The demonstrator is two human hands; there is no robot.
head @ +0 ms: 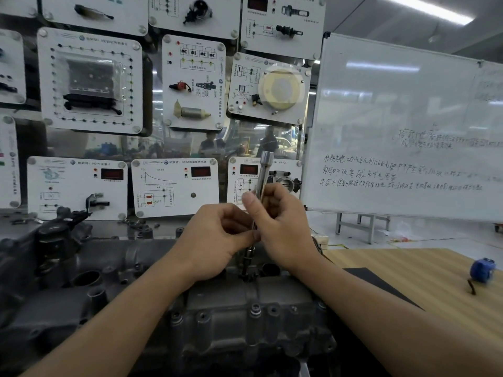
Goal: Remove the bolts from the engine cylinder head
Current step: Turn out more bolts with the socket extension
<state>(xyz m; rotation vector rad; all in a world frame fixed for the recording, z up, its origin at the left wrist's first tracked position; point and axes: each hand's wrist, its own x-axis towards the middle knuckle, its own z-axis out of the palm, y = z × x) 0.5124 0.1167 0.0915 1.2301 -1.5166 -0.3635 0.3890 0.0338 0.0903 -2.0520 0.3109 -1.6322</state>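
A dark grey cast-metal engine cylinder head (217, 317) fills the near left and centre. Just beyond its middle, a long chrome socket wrench (263, 170) stands nearly upright, its dark lower end planted on the head's far part; the bolt under it cannot be made out. The left hand (217, 235) pinches the shaft low between curled fingers and thumb, while the right hand (285, 227) grips it just above. To the right, a blue tape measure (483, 270) lies on the striped wooden tabletop (408, 273). Farther back stand a whiteboard (394, 104) and white wall-mounted training panels (174, 186).
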